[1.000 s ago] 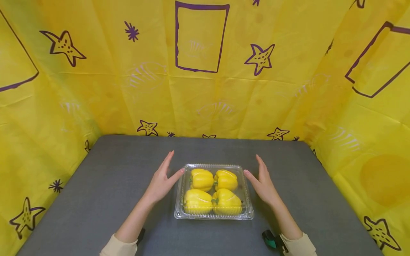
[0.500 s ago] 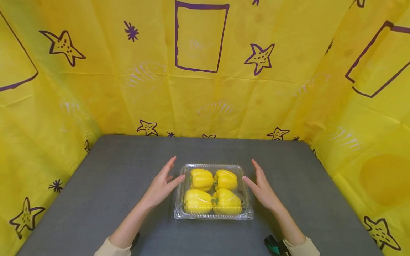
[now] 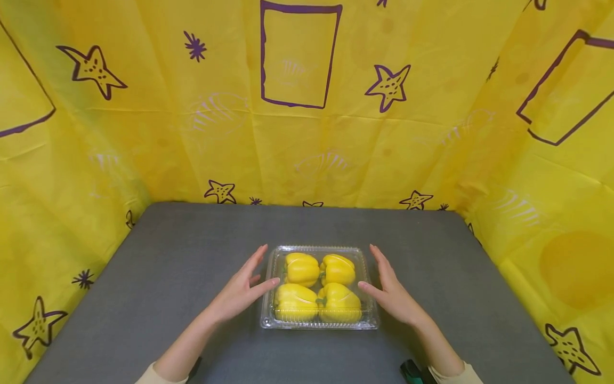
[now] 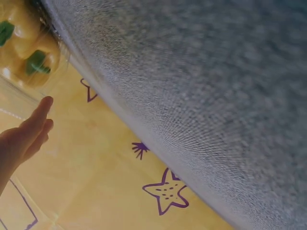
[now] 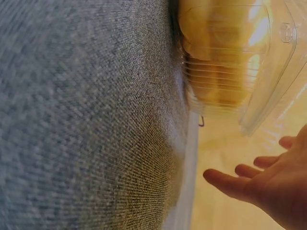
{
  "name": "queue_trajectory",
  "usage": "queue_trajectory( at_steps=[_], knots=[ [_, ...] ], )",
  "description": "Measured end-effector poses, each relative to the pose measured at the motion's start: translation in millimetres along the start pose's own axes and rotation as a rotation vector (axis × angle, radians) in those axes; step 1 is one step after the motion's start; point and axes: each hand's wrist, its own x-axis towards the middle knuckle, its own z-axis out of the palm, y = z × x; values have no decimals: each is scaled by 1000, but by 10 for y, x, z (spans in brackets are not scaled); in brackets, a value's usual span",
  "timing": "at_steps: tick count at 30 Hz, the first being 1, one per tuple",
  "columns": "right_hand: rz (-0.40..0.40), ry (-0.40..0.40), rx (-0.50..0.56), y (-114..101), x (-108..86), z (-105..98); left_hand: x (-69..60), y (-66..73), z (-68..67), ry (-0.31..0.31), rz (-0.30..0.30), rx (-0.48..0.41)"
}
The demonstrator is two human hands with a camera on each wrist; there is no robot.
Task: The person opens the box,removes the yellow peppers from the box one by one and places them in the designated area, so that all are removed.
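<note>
A clear plastic clamshell box sits on the dark grey table, with several yellow bell peppers inside. Green stems show on the peppers in the left wrist view. My left hand is at the box's left side, fingers extended and thumb over its left edge. On the opposite side is my right hand, held the same way, its thumb over the right edge. Whether either thumb touches the plastic, I cannot tell. In the right wrist view, the right hand shows spread fingers apart from the box.
Dark grey cloth covers the table, which runs back to a yellow curtain printed with purple stars and frames. The curtain also closes off both sides. A dark strap with a green part is at the right wrist.
Both hands have come nearer the person, along the box's sides, and slightly closer together. The thumbs now reach further over its edges. The box and peppers have stayed in place.
</note>
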Motion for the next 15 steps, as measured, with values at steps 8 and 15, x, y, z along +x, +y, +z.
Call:
queue_trajectory(
  at_steps=[8,15],
  knots=[
    [-25,-66,-30,-53,-66,7,-71,-40,29,-89,63,5],
    [-55,-98,-53,-57,-107,28,-113,-56,70,-136,68,74]
  ],
)
